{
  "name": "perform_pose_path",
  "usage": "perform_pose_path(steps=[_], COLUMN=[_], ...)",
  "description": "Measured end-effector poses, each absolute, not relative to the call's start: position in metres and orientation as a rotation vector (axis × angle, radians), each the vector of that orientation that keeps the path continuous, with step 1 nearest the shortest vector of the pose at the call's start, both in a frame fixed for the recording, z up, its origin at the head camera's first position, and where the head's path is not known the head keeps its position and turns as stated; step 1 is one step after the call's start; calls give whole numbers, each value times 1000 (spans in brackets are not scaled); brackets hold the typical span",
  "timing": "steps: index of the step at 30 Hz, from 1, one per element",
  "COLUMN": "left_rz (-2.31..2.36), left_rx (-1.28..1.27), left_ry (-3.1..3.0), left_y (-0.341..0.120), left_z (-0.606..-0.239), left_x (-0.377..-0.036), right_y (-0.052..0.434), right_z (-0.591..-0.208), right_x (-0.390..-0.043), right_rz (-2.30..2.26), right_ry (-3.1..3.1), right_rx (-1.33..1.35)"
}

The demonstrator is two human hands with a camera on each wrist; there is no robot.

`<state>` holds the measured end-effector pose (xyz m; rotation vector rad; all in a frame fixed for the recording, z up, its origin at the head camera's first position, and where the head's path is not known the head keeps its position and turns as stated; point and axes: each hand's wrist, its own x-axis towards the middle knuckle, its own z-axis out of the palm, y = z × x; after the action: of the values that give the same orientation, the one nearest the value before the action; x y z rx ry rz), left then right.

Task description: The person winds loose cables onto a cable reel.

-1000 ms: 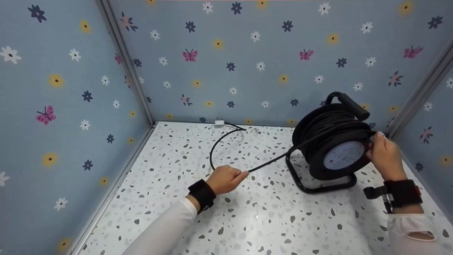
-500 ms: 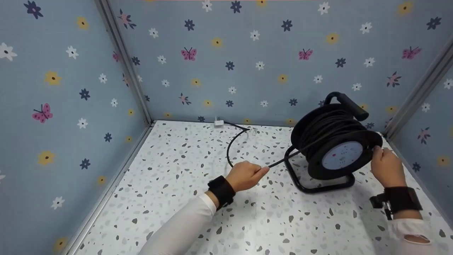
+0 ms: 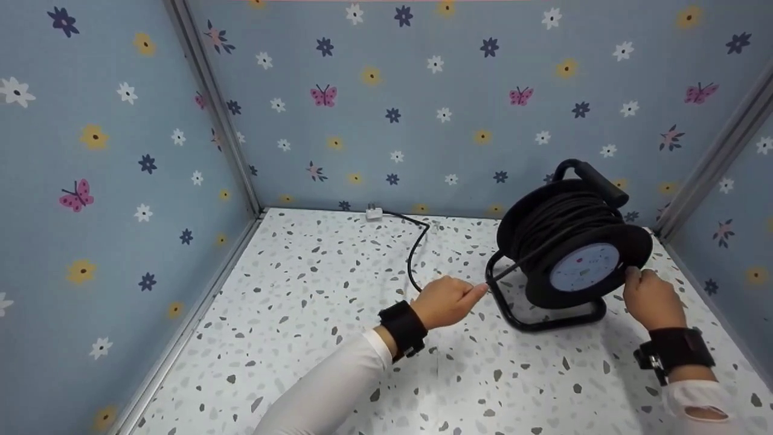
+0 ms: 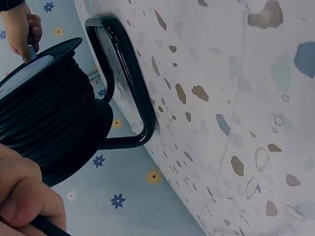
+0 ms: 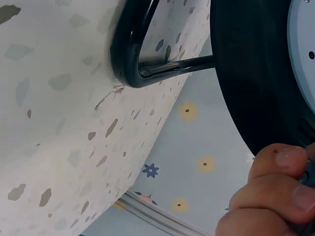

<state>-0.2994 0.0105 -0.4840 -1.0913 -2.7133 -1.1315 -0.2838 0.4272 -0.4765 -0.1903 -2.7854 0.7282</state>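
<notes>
A black cable reel (image 3: 561, 241) with a pale round socket panel (image 3: 584, 267) stands on its tubular frame (image 3: 543, 326) at the right. Black cable is wound thickly on its drum. My left hand (image 3: 445, 301) grips the cable (image 3: 413, 257) just left of the frame; in the left wrist view its curled fingers (image 4: 37, 201) hold the cable. At the reel's front flange my right hand (image 3: 655, 299) grips a small crank, mostly hidden by the fingers (image 5: 275, 191) in the right wrist view. The cable's free end carries a white plug (image 3: 374, 213) near the back wall.
A white speckled surface (image 3: 290, 338) lies under everything. Blue flowered panels (image 3: 362, 121) enclose it at the back, left and right, joined by metal corner strips (image 3: 211, 103). The reel's carrying handle (image 3: 601, 183) points up near the back wall.
My left hand has moved right along with the cable, closer to the reel. The right hand has gone lower around the flange, and the socket panel has turned. The plug stays by the wall.
</notes>
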Motion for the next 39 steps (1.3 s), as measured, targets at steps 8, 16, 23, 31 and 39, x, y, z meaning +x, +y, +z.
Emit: perform_pose_path(steps=[8, 16, 23, 31, 39], left_rz=[-1109, -234, 176, -6, -657], left_rx=[-1215, -1191, -985, -819, -431], left_ry=[-2837, -2957, -2860, -3003, -3026], left_y=[-4, -35, -82, -161, -222], left_z=[-481, -488, -507, -524, -519], left_x=[-308, -333, -360, -379, -377], right_y=[428, 426, 422, 421, 418], right_z=[-482, -499, -508, -507, -506], right_x=[-285, -286, -285, -282, -283], right_rz=[721, 745, 757, 743, 732], right_ry=[-2790, -2842, -2839, -2871, -2889], right_rx=[-225, -178, -124, -139, -159])
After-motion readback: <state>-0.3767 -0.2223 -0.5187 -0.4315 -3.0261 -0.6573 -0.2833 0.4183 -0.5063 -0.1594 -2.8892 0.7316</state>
